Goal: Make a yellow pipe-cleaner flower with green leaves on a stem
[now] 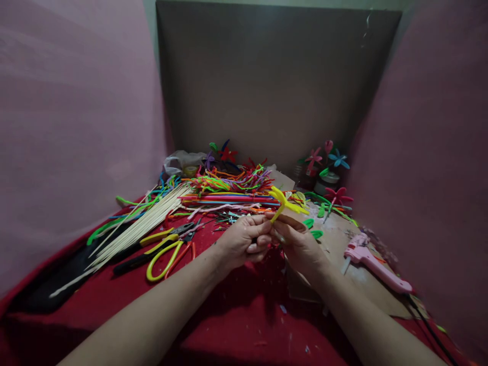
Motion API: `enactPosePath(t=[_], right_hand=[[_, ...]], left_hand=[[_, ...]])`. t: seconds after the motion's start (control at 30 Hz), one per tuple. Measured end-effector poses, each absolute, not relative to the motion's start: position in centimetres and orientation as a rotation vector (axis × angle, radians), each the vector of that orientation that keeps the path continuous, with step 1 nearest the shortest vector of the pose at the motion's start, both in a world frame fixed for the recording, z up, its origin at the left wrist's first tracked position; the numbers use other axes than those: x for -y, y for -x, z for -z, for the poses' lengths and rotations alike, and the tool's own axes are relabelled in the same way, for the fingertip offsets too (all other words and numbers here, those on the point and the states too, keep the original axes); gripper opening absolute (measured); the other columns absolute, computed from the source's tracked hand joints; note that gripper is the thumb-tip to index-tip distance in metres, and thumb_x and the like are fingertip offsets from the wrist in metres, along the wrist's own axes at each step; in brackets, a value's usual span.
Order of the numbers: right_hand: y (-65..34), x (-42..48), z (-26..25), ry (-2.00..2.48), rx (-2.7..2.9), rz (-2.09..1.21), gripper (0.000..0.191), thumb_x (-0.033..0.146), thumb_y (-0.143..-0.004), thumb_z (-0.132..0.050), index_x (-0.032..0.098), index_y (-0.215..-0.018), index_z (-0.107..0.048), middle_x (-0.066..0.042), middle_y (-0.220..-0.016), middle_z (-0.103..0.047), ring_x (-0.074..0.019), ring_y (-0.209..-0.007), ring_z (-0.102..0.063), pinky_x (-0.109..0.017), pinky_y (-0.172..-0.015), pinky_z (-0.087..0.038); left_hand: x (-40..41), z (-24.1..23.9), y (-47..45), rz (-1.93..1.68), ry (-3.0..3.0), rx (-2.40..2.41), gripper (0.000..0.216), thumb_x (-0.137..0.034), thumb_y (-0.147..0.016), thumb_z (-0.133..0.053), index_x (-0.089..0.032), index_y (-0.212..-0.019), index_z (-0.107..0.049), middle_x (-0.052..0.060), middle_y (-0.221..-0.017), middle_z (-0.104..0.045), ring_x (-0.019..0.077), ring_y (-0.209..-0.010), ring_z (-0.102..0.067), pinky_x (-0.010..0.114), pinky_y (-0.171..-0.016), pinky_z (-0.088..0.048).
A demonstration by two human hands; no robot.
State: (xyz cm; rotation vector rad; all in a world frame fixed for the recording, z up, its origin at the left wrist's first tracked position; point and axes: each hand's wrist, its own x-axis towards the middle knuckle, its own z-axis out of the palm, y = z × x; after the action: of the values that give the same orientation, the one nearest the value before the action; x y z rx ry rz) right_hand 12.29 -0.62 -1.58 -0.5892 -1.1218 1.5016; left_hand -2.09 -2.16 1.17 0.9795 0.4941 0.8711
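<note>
Both my hands meet over the middle of the red cloth, closed around the lower end of a yellow pipe cleaner flower piece (pixel 284 201). Its fuzzy yellow loops spread upward and to the right from my fingers. My left hand (pixel 244 240) has its thumb and fingers pinched at the base of the piece. My right hand (pixel 299 241) grips the same base from the other side. What lies between the fingertips is hidden. Green pipe cleaner leaves (pixel 315 234) show just beyond my right hand, over a cardboard sheet (pixel 373 284).
Left lie wooden skewers (pixel 141 223), pliers (pixel 160 244) and scissors (pixel 164 264). A heap of coloured pipe cleaners (pixel 232 180) lies behind my hands. A pink glue gun (pixel 377 262) rests on the cardboard at right, its cord trailing forward. Finished pipe cleaner flowers (pixel 339 160) stand at the back right.
</note>
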Motion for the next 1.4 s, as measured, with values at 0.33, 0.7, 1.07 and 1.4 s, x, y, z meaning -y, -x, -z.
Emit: enactPosePath(t=[0.33, 0.7, 1.07, 1.4], right_hand=[[-12.0, 0.7, 1.3, 0.560, 1.034, -1.515, 0.015, 0.026, -0.064, -0.073, 0.019, -0.077, -0.070, 0.002, -0.065, -0.062, -0.0072, -0.051, -0.042, -0.021, -0.050, -0.033], [-11.7, 0.9, 1.8, 0.604, 0.992, -1.453, 0.016, 0.027, -0.065, -0.073, 0.020, -0.079, -0.070, 0.001, -0.070, -0.061, -0.0089, -0.056, -0.044, -0.022, -0.049, -0.034], [-12.0, 1.1, 1.7, 0.612, 1.098, -1.420, 0.018, 0.031, -0.068, -0.073, 0.023, -0.083, -0.069, 0.003, -0.072, -0.061, -0.0078, -0.054, -0.044, -0.021, -0.050, -0.034], [-12.3, 0.7, 1.5, 0.590, 1.208, -1.413, 0.017, 0.029, -0.070, -0.069, 0.020, -0.084, -0.072, 0.000, -0.066, -0.058, -0.0103, -0.055, -0.041, -0.024, -0.052, -0.035]], left_hand=[[2.4, -1.5, 1.8, -0.959, -1.392, -0.751, 0.023, -0.035, -0.079, -0.057, -0.013, -0.071, -0.054, -0.006, -0.050, -0.046, 0.0029, -0.035, -0.036, 0.015, -0.035, -0.027], [2.4, -0.3, 1.4, -1.246, -2.097, -1.192, 0.014, -0.023, -0.082, -0.053, -0.018, -0.071, -0.059, -0.001, -0.067, -0.057, 0.0110, -0.064, -0.050, 0.022, -0.062, -0.038], [2.7, -1.7, 1.5, -1.161, -1.516, -1.009, 0.021, -0.032, -0.078, -0.055, -0.015, -0.066, -0.057, -0.007, -0.046, -0.040, 0.0049, -0.041, -0.031, 0.019, -0.041, -0.024], [2.2, -1.3, 1.9, -1.029, -1.122, -0.718, 0.021, -0.031, -0.072, -0.065, -0.011, -0.081, -0.062, -0.006, -0.047, -0.046, 0.0008, -0.033, -0.030, 0.016, -0.035, -0.018]])
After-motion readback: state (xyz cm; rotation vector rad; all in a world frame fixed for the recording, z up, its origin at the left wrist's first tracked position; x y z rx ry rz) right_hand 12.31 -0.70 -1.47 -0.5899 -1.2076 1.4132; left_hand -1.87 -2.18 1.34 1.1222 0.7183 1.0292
